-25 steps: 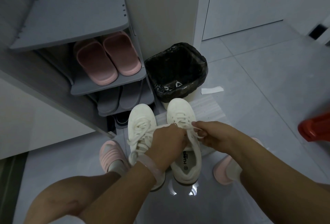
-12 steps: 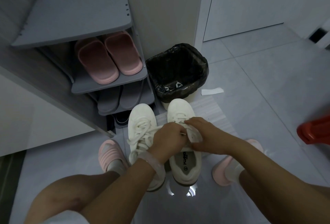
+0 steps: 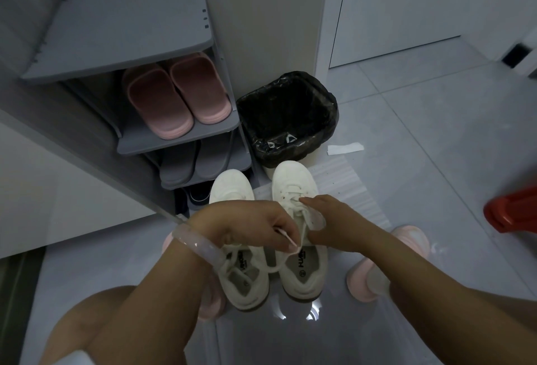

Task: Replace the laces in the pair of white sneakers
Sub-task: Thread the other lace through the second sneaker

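Nearest the camera, two bare forearms reach forward over the grey tiled floor (image 3: pixel 436 138), the left wrist wearing a pale translucent bangle (image 3: pixel 197 245). The left hand (image 3: pixel 250 225) has its grip curled, thumb and fingers pinching a white lace (image 3: pixel 286 238) that runs up into the right sneaker (image 3: pixel 302 271). The right hand (image 3: pixel 334 222) also has a curled grip, its fingers closed on the tongue and lacing at that same sneaker's throat. The left sneaker (image 3: pixel 241 274) stands just beside its mate, both toes pointing away, with loose lace lying across its opening. A foot in a pink slipper (image 3: pixel 406 245) sits to the right of the pair. Beyond the toes stands a bin lined with a black bag (image 3: pixel 287 114), a white paper strip (image 3: pixel 345 148) beside it. To the left, a grey shoe rack (image 3: pixel 122 30) holds pink slides (image 3: pixel 177 97) above grey ones. A red object (image 3: pixel 511 210) shows at the right edge.
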Demonstrator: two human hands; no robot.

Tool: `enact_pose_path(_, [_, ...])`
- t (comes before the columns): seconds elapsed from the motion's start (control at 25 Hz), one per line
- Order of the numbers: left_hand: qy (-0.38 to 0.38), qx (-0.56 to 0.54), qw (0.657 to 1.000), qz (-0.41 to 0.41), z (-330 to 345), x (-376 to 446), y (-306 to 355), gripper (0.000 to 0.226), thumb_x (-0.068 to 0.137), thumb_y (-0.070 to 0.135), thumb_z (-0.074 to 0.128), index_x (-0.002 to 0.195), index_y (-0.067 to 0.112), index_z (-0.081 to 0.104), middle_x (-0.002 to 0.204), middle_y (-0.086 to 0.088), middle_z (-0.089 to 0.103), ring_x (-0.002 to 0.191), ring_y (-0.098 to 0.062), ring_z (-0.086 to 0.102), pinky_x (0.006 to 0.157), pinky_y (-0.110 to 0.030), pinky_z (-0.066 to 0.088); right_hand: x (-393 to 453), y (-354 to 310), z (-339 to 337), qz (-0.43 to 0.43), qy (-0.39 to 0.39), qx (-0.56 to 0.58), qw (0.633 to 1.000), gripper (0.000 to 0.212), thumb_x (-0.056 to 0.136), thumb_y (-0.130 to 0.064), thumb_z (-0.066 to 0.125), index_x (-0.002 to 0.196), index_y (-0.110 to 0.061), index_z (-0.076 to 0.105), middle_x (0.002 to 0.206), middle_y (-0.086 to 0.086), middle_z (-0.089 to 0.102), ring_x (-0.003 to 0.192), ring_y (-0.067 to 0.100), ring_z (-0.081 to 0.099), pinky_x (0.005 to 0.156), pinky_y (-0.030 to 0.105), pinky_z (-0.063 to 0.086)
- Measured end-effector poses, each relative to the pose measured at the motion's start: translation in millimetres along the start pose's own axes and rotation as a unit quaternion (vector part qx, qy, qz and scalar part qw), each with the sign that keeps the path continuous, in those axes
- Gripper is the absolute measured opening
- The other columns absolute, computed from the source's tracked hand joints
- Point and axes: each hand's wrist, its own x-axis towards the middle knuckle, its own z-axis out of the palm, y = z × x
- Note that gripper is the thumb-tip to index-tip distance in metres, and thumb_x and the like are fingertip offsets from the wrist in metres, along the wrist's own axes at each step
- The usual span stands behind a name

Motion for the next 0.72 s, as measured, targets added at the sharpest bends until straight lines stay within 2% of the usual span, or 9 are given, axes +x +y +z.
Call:
enact_pose_path(0.16, [0.029, 0.0, 0.999, 0.036, -2.3, 0.7, 2.7, 0.013, 0.09, 0.015, 0.057, 0.096, 0.011, 0.067, 0.073, 0.019, 0.057, 0.065, 0.011, 0.053, 0.067, -0.003, 0.039, -3.1, -6.1, 2.1, 0.007, 0.018, -0.027, 0.999, 0.076, 0.08, -0.041, 0.064, 0.144, -0.03, 0.024, 0.15, 0.004, 0.023, 0.134, 0.025, 0.03, 0.108, 0.04, 0.033])
enact_pose_path(0.28, [0.253, -0.15, 0.954, 0.059, -3.1, 8.4, 5.9, 0.012, 0.091, 0.012, 0.054, 0.092, 0.007, 0.065, 0.069, 0.005, 0.057, 0.053, 0.006, 0.051, 0.053, -0.004, 0.038, -12.5, -25.1, -2.4, -0.113, 0.07, 0.109, 0.985, 0.036, 0.083, -0.038, 0.061, 0.113, -0.018, 0.058, 0.117, 0.007, 0.058, 0.107, 0.021, 0.056, 0.09, 0.046, 0.048])
enact_pose_path(0.32, [0.325, -0.218, 0.918, 0.059, -5.7, 11.6, 4.8, 0.015, 0.092, 0.013, 0.052, 0.099, 0.008, 0.064, 0.076, 0.001, 0.059, 0.059, 0.004, 0.053, 0.053, -0.005, 0.04, -15.8, -31.5, -9.6, -0.12, 0.086, 0.222, 0.964, 0.018, 0.088, -0.029, 0.057, 0.096, -0.014, 0.063, 0.095, 0.006, 0.066, 0.088, 0.017, 0.063, 0.083, 0.041, 0.051])
enact_pose_path(0.4, [0.411, -0.241, 0.879, 0.019, -8.7, 19.8, -1.9, 0.025, 0.095, 0.02, 0.048, 0.119, 0.018, 0.055, 0.106, -0.002, 0.059, 0.089, -0.005, 0.057, 0.067, -0.01, 0.045, -20.4, -35.9, -31.8, -0.066, 0.17, 0.431, 0.884, 0.021, 0.094, -0.018, 0.048, 0.079, -0.013, 0.061, 0.058, -0.002, 0.061, 0.056, 0.01, 0.059, 0.072, 0.03, 0.05])
enact_pose_path(0.48, [0.398, -0.112, 0.907, -0.083, -5.1, 26.5, -14.8, 0.037, 0.096, 0.019, 0.042, 0.133, 0.018, 0.042, 0.129, -0.008, 0.049, 0.112, -0.018, 0.05, 0.087, -0.026, 0.042, -20.9, -26.1, -58.7, -0.006, 0.276, 0.574, 0.771, 0.023, 0.094, -0.013, 0.046, 0.076, -0.014, 0.059, 0.042, -0.007, 0.044, 0.042, 0.008, 0.047, 0.066, 0.028, 0.046])
enact_pose_path(0.52, [0.342, -0.022, 0.93, -0.135, 1.3, 28.7, -21.4, 0.041, 0.096, 0.016, 0.041, 0.136, 0.015, 0.036, 0.135, -0.011, 0.046, 0.12, -0.024, 0.046, 0.097, -0.033, 0.038, -22.2, -20.7, -72.0, 0.028, 0.306, 0.585, 0.751, 0.02, 0.093, -0.013, 0.046, 0.079, -0.013, 0.06, 0.042, -0.006, 0.041, 0.04, 0.009, 0.044, 0.064, 0.029, 0.046])
enact_pose_path(0.56, [0.276, 0.062, 0.944, -0.172, 9.3, 31.0, -27.2, 0.044, 0.094, 0.014, 0.041, 0.137, 0.014, 0.033, 0.137, -0.012, 0.045, 0.125, -0.027, 0.043, 0.107, -0.039, 0.029, -20.8, -12.1, -79.6, 0.075, 0.318, 0.544, 0.772, 0.017, 0.092, -0.013, 0.048, 0.082, -0.01, 0.061, 0.045, -0.004, 0.042, 0.042, 0.011, 0.044, 0.064, 0.031, 0.047])
enact_pose_path(0.64, [0.205, 0.185, 0.941, -0.195, 19.9, 33.7, -33.1, 0.032, 0.093, 0.017, 0.041, 0.124, 0.012, 0.045, 0.125, -0.008, 0.056, 0.122, -0.025, 0.046, 0.115, -0.045, 0.012, -19.7, 6.1, -84.2, 0.181, 0.254, 0.293, 0.904, 0.019, 0.091, -0.019, 0.051, 0.082, -0.005, 0.06, 0.059, 0.004, 0.054, 0.053, 0.018, 0.051, 0.065, 0.032, 0.047])
enact_pose_path(0.72, [0.255, 0.225, 0.925, -0.171, 16.9, 31.3, -30.2, 0.019, 0.092, 0.019, 0.043, 0.103, 0.011, 0.057, 0.106, -0.007, 0.063, 0.107, -0.024, 0.053, 0.11, -0.038, 0.019, -20.7, 15.6, -75.3, 0.221, 0.137, -0.035, 0.965, 0.024, 0.09, -0.03, 0.052, 0.084, -0.007, 0.057, 0.087, 0.012, 0.064, 0.074, 0.023, 0.056, 0.066, 0.029, 0.043])
